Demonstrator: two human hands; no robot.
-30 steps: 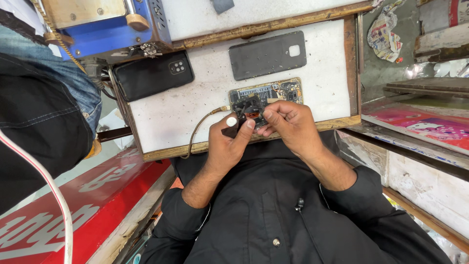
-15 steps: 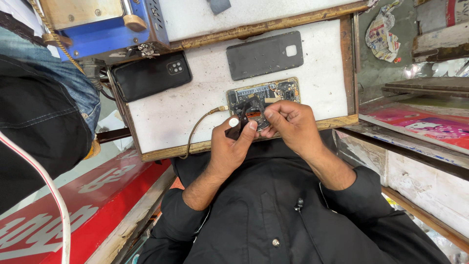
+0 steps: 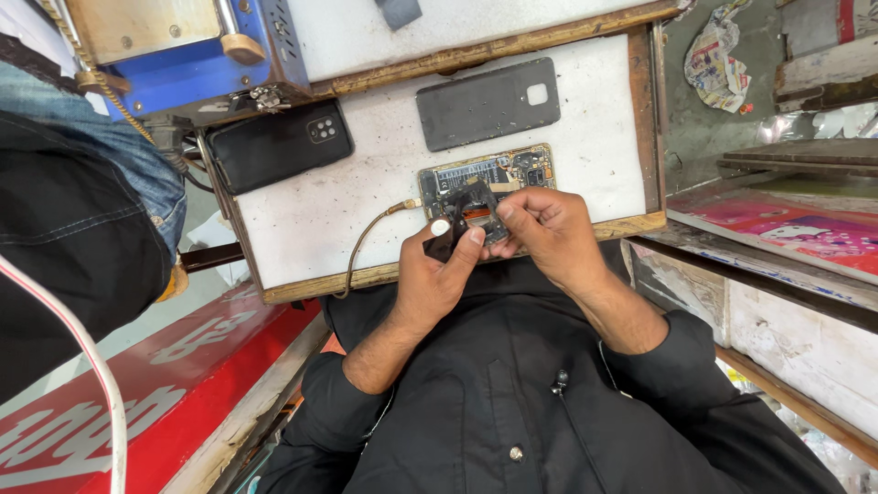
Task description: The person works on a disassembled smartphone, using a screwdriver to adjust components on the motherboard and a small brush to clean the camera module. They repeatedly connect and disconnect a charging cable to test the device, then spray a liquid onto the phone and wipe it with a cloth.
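I see my left hand (image 3: 437, 274) closed around a small black tool (image 3: 450, 240) with a white round cap, while my right hand (image 3: 547, 227) pinches a dark part just above the opened phone (image 3: 489, 178), which lies face-down with its circuit board bare on the white work board (image 3: 302, 215) near its front edge. Both hands meet over the phone's lower end. A thin cable (image 3: 361, 247) runs from that end toward me. To do this well, I judge I should brace both wrists on the board's wooden rim, keep the tool tip steady and use light pressure, well clear of the detached back cover (image 3: 489, 102) and black phone (image 3: 279, 144).
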